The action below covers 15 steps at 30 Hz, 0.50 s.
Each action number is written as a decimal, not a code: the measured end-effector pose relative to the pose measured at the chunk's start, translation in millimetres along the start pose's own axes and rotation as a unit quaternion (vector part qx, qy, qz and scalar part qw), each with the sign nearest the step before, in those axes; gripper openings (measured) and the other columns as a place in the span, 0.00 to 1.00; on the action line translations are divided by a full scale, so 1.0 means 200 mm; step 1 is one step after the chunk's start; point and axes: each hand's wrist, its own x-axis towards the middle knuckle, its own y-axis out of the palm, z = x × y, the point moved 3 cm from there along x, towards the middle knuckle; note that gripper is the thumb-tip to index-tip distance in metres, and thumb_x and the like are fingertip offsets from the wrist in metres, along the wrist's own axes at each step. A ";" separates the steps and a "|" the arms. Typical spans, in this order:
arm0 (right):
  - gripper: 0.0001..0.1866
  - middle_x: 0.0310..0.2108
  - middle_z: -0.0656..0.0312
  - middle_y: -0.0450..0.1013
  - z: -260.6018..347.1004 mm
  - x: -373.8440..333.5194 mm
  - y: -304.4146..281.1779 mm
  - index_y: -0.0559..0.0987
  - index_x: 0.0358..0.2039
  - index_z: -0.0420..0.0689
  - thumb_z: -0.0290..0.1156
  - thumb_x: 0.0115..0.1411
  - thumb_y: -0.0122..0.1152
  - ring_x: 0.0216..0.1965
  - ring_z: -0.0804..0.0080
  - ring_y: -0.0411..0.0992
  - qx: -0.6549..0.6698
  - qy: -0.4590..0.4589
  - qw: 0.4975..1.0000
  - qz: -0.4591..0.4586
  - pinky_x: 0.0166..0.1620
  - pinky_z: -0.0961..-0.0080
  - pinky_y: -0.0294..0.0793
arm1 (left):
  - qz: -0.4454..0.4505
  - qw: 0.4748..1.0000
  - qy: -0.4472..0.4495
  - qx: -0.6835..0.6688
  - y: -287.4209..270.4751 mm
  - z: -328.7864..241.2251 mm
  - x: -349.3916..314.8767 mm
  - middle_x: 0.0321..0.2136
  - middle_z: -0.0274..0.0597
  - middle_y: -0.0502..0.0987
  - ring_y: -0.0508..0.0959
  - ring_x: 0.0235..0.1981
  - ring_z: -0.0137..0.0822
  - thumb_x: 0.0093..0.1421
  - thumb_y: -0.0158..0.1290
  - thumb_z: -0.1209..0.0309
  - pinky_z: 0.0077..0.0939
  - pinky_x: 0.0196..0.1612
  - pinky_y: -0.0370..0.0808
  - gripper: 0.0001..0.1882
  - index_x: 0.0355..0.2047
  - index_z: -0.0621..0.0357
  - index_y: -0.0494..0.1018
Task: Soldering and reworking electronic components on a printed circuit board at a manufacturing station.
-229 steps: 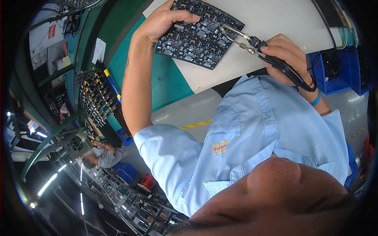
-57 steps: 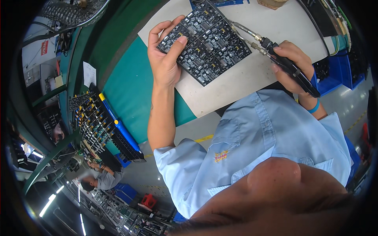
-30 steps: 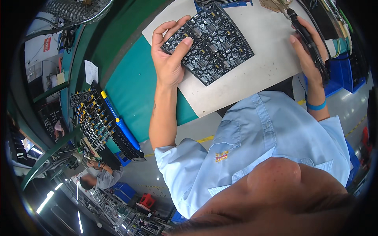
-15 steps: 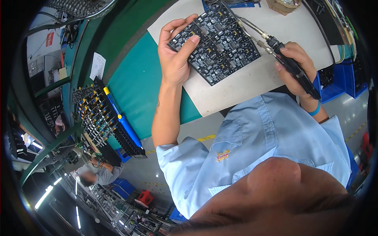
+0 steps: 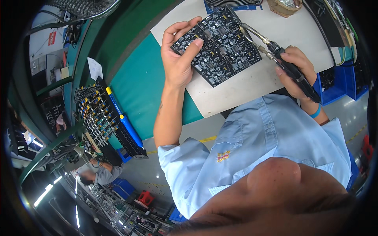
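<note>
Panel [image 5: 220,50]: black circuit board, seams split it into repeated blocks; sits over the white sheet [image 5: 214,98] on the green surface [image 5: 136,92]. Lifted or resting: can't tell.
Left hand [image 5: 180,63]: holding panel by its left corner, thumb on the face, fingers round the back.
Right hand [image 5: 297,70]: closed in a narrow grip round the handle of the twin-shaft tool [image 5: 290,67].
Tool tips: at panel's upper right edge; contact or just off it, can't tell.
Progress: my read is mid-work. All blocks look populated; panel not put down, tool not parked. Which joints are done or left is too small to judge.
Delta, 1.0 s: tool was up by the scrap bowl [image 5: 277,10], well apart from panel; now back at the edge.
Delta, 0.5 s: near identical, same grips, slight shift in view.
Delta, 7.6 s: panel lay at another angle, tips were over its face; bowl wasn't in view.
Left side: blue-and-yellow pump-like tool [image 5: 128,128] beside the board rack [image 5: 96,114].
Right side: blue bins [image 5: 334,92] with dark small parts.
</note>
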 end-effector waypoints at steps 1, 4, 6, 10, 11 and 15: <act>0.22 0.37 0.50 0.74 0.00 0.00 0.00 0.77 0.45 0.34 0.14 0.46 0.63 0.31 0.65 0.71 0.003 -0.002 1.000 0.003 0.36 0.76 0.71 | -0.003 1.000 -0.002 0.000 0.00 0.00 0.00 0.55 0.57 0.72 0.76 0.49 0.41 0.54 0.56 0.87 0.32 0.53 0.75 0.26 0.53 0.62 0.64; 0.22 0.36 0.50 0.74 0.00 0.00 0.01 0.77 0.45 0.34 0.14 0.46 0.63 0.31 0.65 0.71 0.006 -0.001 1.000 0.008 0.36 0.76 0.71 | -0.005 1.000 -0.003 0.001 0.00 0.00 -0.01 0.55 0.57 0.72 0.76 0.50 0.41 0.54 0.56 0.87 0.32 0.53 0.75 0.26 0.53 0.62 0.64; 0.22 0.36 0.50 0.74 0.00 0.00 0.01 0.77 0.45 0.34 0.15 0.46 0.63 0.31 0.65 0.71 0.007 0.001 1.000 0.011 0.35 0.76 0.71 | -0.003 1.000 0.001 0.006 -0.01 0.00 -0.01 0.55 0.57 0.72 0.76 0.49 0.41 0.53 0.56 0.87 0.31 0.53 0.75 0.26 0.53 0.62 0.64; 0.22 0.36 0.50 0.74 0.00 0.00 0.01 0.77 0.45 0.34 0.15 0.46 0.63 0.31 0.65 0.71 0.005 -0.003 1.000 0.008 0.35 0.76 0.71 | -0.002 1.000 0.002 0.009 -0.02 0.01 0.00 0.55 0.57 0.72 0.77 0.49 0.41 0.53 0.56 0.87 0.31 0.53 0.75 0.26 0.53 0.62 0.64; 0.22 0.36 0.50 0.74 0.00 0.00 0.01 0.77 0.45 0.34 0.15 0.46 0.63 0.31 0.65 0.71 0.005 -0.006 1.000 0.006 0.35 0.76 0.71 | -0.003 1.000 0.003 0.009 -0.02 0.01 0.00 0.55 0.57 0.72 0.77 0.49 0.41 0.53 0.56 0.87 0.31 0.53 0.76 0.26 0.53 0.62 0.64; 0.21 0.36 0.51 0.74 0.00 -0.01 0.00 0.77 0.44 0.34 0.15 0.46 0.64 0.30 0.65 0.71 0.000 -0.006 1.000 0.005 0.35 0.76 0.71 | -0.004 1.000 0.000 0.010 -0.01 0.01 0.00 0.55 0.57 0.72 0.77 0.49 0.41 0.53 0.56 0.87 0.31 0.52 0.76 0.26 0.52 0.62 0.64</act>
